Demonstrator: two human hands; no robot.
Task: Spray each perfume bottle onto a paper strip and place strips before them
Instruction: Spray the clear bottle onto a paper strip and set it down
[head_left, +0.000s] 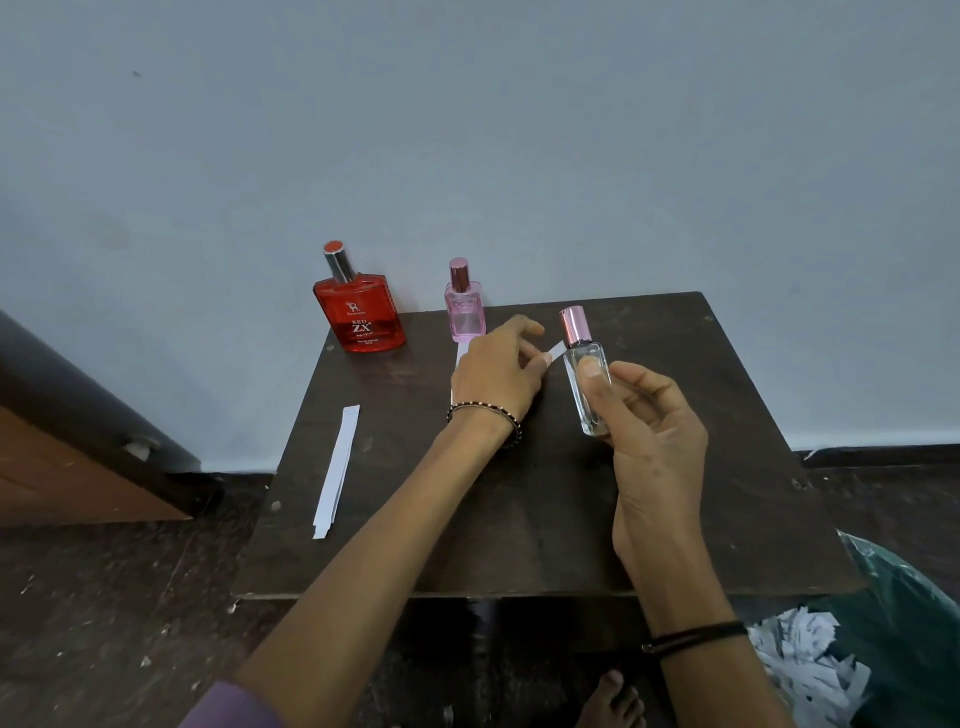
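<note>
We see a pale blue-grey wall (467, 130) rising behind a dark, scuffed wooden surface (519, 519), with a brown cabinet (78, 467) at the left and a green bag (904, 613) of shredded white paper at the lower right. On the surface's far left corner stands the red perfume bottle (359, 312), its label reading "RED ZX", capped in silver. Beside it stands the pink perfume bottle (465, 310), lettered "DC", its contents pale pink. Our right hand (652, 441) has its fingers closed around the clear perfume bottle (586, 379) with its pink cap, held upright above the surface. Our left hand (498, 371) pinches a paper strip (556, 349) just beside that bottle. Spare strips (336, 470) lie at the surface's left edge.
</note>
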